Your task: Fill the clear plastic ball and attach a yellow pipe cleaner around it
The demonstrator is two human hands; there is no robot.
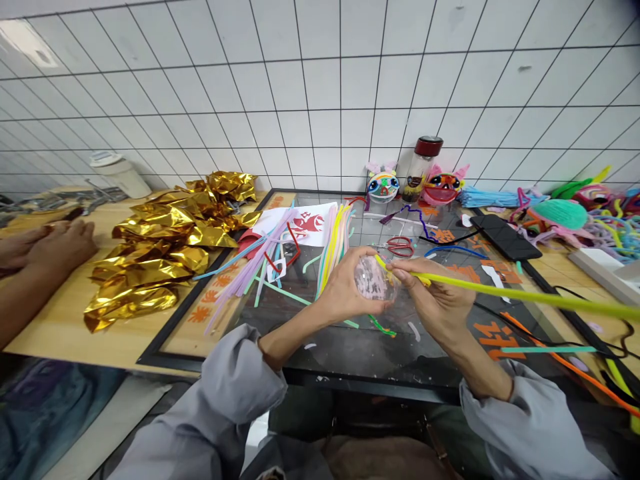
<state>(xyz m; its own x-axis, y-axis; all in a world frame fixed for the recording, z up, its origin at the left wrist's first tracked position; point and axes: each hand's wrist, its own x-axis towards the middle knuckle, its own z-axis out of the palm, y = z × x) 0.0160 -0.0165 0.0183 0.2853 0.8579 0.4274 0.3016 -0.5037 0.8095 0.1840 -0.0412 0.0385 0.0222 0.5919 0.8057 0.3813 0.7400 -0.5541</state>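
Note:
My left hand is wrapped round a clear plastic ball with pale pink fuzzy material showing in it. Between the thumb and fingers of my right hand is a yellow pipe cleaner, its long tail running off to the right edge. The yellow end meets the ball's upper right side; whether it is fixed there I cannot tell. Below the hands lie a short green twisted piece and a white scrap. Red-handled scissors rest just behind the ball.
Pipe cleaner bundles lie left of my hands, beside crumpled gold foil. Against the wall stand two decorated heads and a bottle. A phone lies right, near a green-and-pink fuzzy piece. Another person's hands are far left.

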